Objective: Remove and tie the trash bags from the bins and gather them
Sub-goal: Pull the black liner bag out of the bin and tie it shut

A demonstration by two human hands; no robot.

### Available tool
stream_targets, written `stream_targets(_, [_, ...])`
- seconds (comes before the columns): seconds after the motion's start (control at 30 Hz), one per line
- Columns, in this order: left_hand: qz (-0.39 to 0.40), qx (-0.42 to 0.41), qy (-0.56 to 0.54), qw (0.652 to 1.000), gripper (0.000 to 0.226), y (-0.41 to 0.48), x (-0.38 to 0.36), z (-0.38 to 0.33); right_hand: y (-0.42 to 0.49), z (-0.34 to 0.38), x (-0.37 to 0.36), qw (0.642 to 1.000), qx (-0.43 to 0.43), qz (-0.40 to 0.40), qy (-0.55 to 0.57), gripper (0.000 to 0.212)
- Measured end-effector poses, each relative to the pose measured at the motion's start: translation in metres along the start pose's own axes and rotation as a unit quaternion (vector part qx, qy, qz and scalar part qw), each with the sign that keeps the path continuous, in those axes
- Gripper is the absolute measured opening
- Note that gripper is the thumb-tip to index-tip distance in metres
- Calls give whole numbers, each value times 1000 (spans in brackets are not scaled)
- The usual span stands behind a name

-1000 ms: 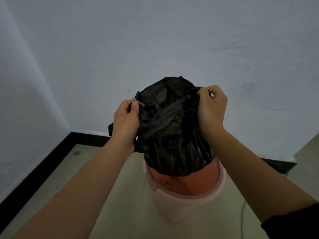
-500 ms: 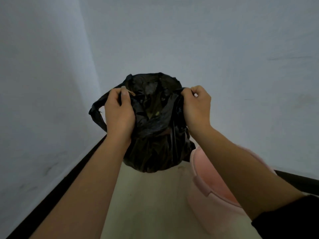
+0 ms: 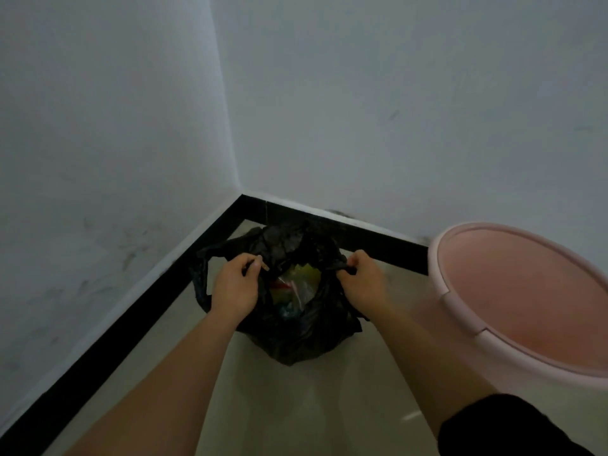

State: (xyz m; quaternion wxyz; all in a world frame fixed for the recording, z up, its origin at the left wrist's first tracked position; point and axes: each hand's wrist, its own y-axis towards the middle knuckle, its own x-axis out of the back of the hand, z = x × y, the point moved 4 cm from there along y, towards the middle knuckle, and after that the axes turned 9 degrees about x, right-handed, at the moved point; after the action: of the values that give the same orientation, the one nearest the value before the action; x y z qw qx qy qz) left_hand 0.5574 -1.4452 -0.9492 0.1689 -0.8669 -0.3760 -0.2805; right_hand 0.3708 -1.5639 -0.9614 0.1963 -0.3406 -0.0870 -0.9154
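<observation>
The bag (image 3: 296,337) has come fully out of the bin (image 3: 526,284) and swung toward 9 o'clock, down into the corner at floor (image 3: 296,406) level; the bin now sits at its 3 o'clock. The left hand (image 3: 235,284) and right hand (image 3: 362,281) have dropped and spread, opening the bag's mouth onto coloured rubbish (image 3: 296,284).

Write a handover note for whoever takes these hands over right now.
Hands: left hand grips the black trash bag at its left edge; right hand grips its right handle.
Bag is out of the pink bin, down by the wall corner, left of the bin; mouth open, rubbish showing.
Done: bag removed.
Left: tie it, gather it.
</observation>
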Motion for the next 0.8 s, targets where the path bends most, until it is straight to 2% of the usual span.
stream_targets(0.07, [-7, -15, 29, 999, 24, 3, 1, 0, -1, -4, -2, 1000, 0, -4, -23, 14])
stream_targets(0.13, [-48, -54, 98, 993, 25, 3, 5, -3, 0, -2, 1, 999, 9, -20, -49, 14])
stream_targets(0.2, [-139, -117, 158, 971, 40, -5, 12, -10, 2, 0, 4, 996, 22, -39, -74, 16])
stream_targets(0.23, [-177, -118, 168, 963, 54, -7, 14, -11, 2, 1, 7, 995, 27, -47, -79, 18])
stream_targets(0.27, [-199, -70, 166, 963, 69, -12, 18, -13, 2, 1, 8, 995, 29, -50, -78, 19])
stream_targets(0.3, [-196, 21, 135, 971, 83, -8, 20, -3, 2, 3, 10, 995, 32, -53, -74, 20])
stream_targets(0.33, [-157, 149, 67, 974, 95, -4, 22, 9, 1, 4, 12, 996, 32, -49, -66, 21])
stream_targets(0.37, [-93, 277, -47, 955, 105, -4, 21, 20, 0, 5, 14, 997, 32, -40, -56, 22])
stream_targets(0.4, [-18, 375, -175, 910, 111, -5, 16, 29, -1, 7, 15, 998, 27, -23, -45, 25])
stream_targets(0.43, [64, 432, -231, 869, 110, -10, 12, 33, -1, 8, 15, 999, 16, 0, -41, 32])
stream_targets(0.47, [136, 449, -237, 851, 102, -17, 9, 32, -1, 6, 14, 998, 0, 27, -50, 43])
stream_targets(0.5, [173, 447, -230, 847, 92, -21, 7, 33, 0, 3, 11, 996, -18, 53, -65, 55])
stream_targets(0.57, [184, 428, -239, 852, 76, -21, 7, 36, 3, -7, 2, 989, -65, 109, -76, 81])
stream_targets(0.63, [199, 417, -273, 844, 67, -18, 5, 34, 0, -14, -7, 982, -106, 152, -42, 96])
stream_targets(0.7, [230, 404, -289, 837, 52, -23, 5, 26, -6, -15, -12, 976, -130, 172, 0, 86])
stream_targets(0.77, [254, 384, -269, 846, 33, -26, 5, 20, -6, -13, -10, 976, -125, 177, 6, 60])
stream_targets(0.8, [246, 374, -258, 856, 33, -25, 5, 20, -6, -10, -7, 979, -111, 174, -7, 44])
